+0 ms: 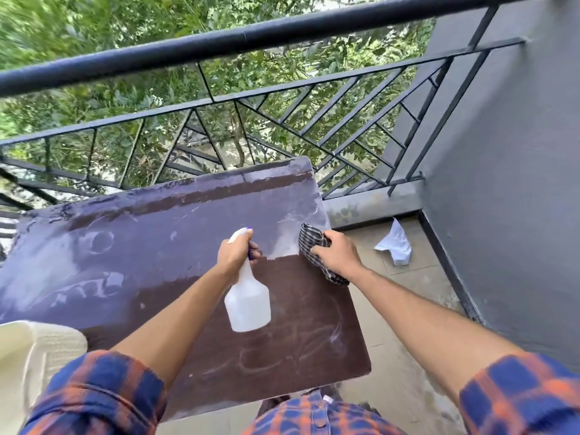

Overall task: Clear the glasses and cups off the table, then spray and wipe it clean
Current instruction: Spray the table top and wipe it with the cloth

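A brown table (125, 246) fills the middle of the head view, its top streaked and shiny with ring marks. My left hand (235, 252) grips the neck of a white spray bottle (248, 302) with a blue trigger, held above the table's middle. My right hand (337, 254) holds a dark checked cloth (310, 243) at the table's right edge. No glasses or cups show on the table.
A black metal railing (282, 98) runs behind the table, with green trees beyond. A grey wall (508, 183) stands to the right. A crumpled white paper (395, 246) lies on the concrete floor. A cream plastic chair (34, 356) is at lower left.
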{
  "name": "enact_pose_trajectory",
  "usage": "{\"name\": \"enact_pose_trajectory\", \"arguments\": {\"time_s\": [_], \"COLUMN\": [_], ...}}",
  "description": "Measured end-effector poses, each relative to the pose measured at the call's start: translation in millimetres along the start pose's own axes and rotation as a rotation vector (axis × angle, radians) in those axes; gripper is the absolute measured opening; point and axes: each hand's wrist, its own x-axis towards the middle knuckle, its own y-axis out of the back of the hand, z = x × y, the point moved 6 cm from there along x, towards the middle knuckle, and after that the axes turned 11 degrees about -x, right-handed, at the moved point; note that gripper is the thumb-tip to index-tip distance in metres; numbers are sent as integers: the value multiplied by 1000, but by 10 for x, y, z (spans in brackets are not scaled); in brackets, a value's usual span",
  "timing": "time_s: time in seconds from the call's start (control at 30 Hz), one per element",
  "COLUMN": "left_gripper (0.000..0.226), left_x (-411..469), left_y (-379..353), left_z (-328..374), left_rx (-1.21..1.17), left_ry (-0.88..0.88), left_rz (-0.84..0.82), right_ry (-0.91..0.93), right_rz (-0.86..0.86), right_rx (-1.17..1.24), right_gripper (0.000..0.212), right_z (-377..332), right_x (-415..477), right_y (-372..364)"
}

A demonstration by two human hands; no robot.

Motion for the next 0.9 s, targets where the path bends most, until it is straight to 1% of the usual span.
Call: {"name": "enact_pose_trajectory", "arguments": {"time_s": [0.1, 0.23, 0.37, 0.53, 0.6, 0.7, 0.83, 0.9], "left_gripper": [11, 16, 21, 27, 24, 15, 16, 13], "left_x": [-44, -115, -163, -255, -267, -247, -273, -270], "left_y": [371, 890, 1218, 1588, 1643, 1656, 1728, 1706], "left_z": [98, 197, 273, 327, 336, 318, 293, 275], "left_rx": [11, 44, 5, 47, 41, -40, 10, 3], "left_ry": [-54, -102, -129, -146, -153, -136, -131, -120], "left_rz": [96, 250, 301, 438, 433, 363, 405, 375], "right_ry": [31, 90, 120, 168, 182, 186, 191, 195], "right_rz": [-14, -46, -90, -135, -139, -137, -140, -141], "right_rx": [-19, -10, -39, -44, -55, -52, -72, -79], "right_gripper": [25, 19, 21, 16, 16, 13, 14, 16], "right_z": [-133, -338, -519, -716, -776, -839, -861, -859], "right_x": [-1, -45, -101, -131, -144, -164, -189, -200], "right_y": [-107, -261, -420, -606, -648, -678, -705, -706]}}
